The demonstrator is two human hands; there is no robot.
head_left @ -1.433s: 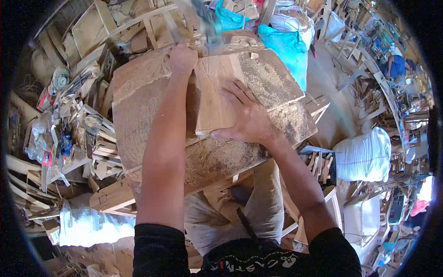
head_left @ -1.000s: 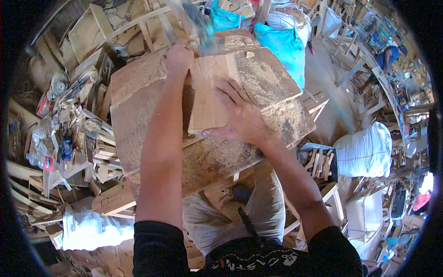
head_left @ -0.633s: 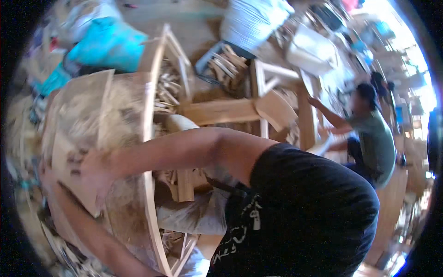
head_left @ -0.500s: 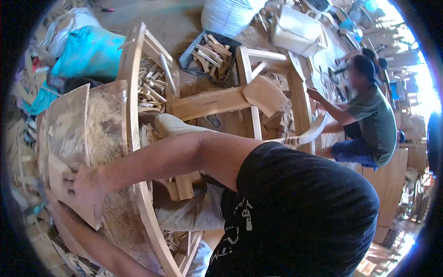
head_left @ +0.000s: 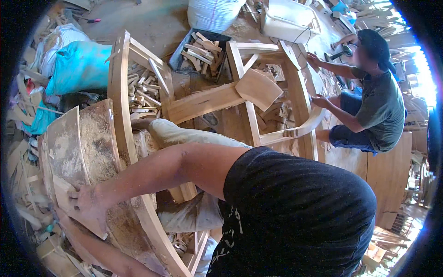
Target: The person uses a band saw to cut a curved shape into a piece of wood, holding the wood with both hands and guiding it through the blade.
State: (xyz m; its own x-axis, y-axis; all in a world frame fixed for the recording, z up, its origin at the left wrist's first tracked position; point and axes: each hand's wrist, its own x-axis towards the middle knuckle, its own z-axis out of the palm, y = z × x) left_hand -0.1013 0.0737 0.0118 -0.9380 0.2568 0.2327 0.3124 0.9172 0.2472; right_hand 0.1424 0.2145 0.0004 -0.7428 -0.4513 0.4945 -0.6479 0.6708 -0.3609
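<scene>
four fingers (head_left: 76, 199) flat on board (head_left: 69, 152)

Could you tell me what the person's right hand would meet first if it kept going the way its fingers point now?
The right hand already lies on the flat wooden piece, fingers pointing left. Straight on, it would likely slide off that piece's edge toward the scrap wood pile, though depth is unclear.
</scene>
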